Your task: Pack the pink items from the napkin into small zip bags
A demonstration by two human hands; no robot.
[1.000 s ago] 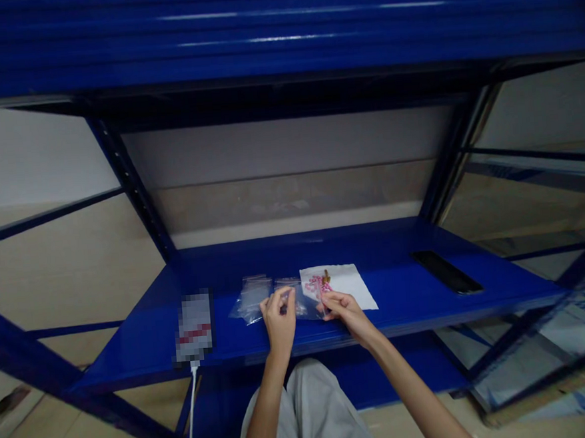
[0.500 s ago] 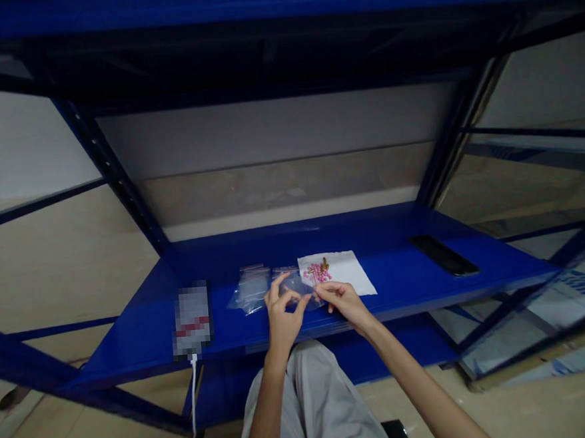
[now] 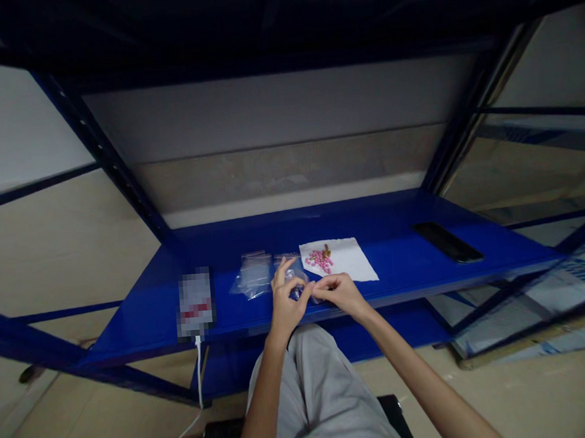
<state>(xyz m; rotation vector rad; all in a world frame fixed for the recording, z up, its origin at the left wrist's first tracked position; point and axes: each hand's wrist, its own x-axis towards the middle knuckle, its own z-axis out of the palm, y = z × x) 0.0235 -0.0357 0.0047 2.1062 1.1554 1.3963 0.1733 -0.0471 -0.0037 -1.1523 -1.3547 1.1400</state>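
Note:
My left hand [image 3: 287, 303] pinches thumb and forefinger together at the near edge of a clear plastic bag [image 3: 294, 267], its other fingers raised over the bag. My right hand [image 3: 345, 294] meets it there, thumb and forefinger closed on the bag's edge; the tips of both hands nearly touch. Just beyond, on a sheet of white paper [image 3: 358, 261], lies a loose pile of pink tablets [image 3: 321, 262] with a few brown capsules [image 3: 327, 251] at its far side. More clear zip bags [image 3: 254, 275] lie overlapped to the left of my left hand.
All this rests on a blue metal shelf [image 3: 373, 220], with another shelf overhead and posts at both sides. A black phone [image 3: 447, 241] lies at the right. On the left, a blurred-out device [image 3: 195, 302] has a white cable [image 3: 199, 379] hanging over the front edge.
My hands have drawn closer together, fingertips now meeting at the bag's near edge. The whole view has shifted slightly, so the shelf sits higher in the picture.

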